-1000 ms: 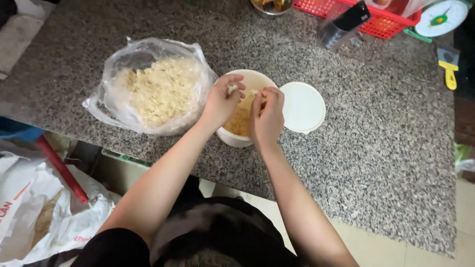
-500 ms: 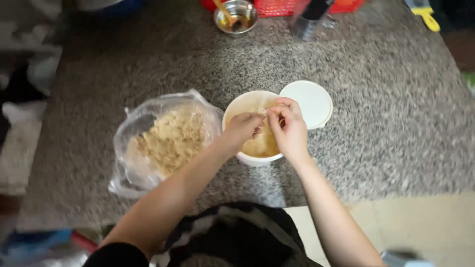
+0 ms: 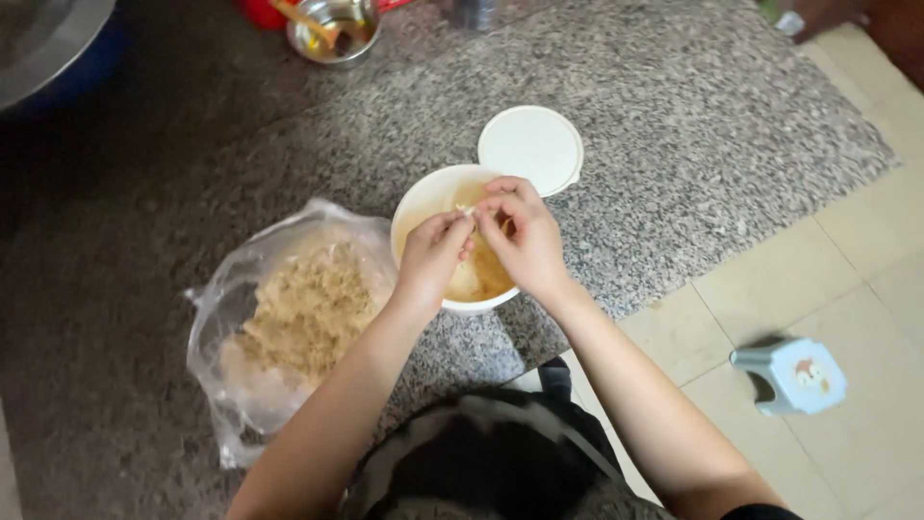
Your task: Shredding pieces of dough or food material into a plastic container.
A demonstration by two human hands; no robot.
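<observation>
A white round tub (image 3: 424, 204) with yellowish-brown paste inside stands on the speckled granite counter (image 3: 674, 144). Both hands hover over its opening. My left hand (image 3: 432, 252) and my right hand (image 3: 525, 236) pinch a small pale piece (image 3: 466, 210) between their fingertips, which meet above the tub. The tub's white lid (image 3: 531, 149) lies flat just beyond it, touching its rim. To the left, a clear plastic bag (image 3: 289, 327) lies open, full of tan crumbly grains.
A small steel bowl (image 3: 332, 29) with bits in it stands at the counter's far side. A large metal basin (image 3: 43, 43) is at the top left. On the tiled floor at the right stands a small grey-blue stool (image 3: 789, 374).
The view has swung and the counter now runs diagonally. Both hands stay over the tub, fingertips still pinched together on a small piece.
</observation>
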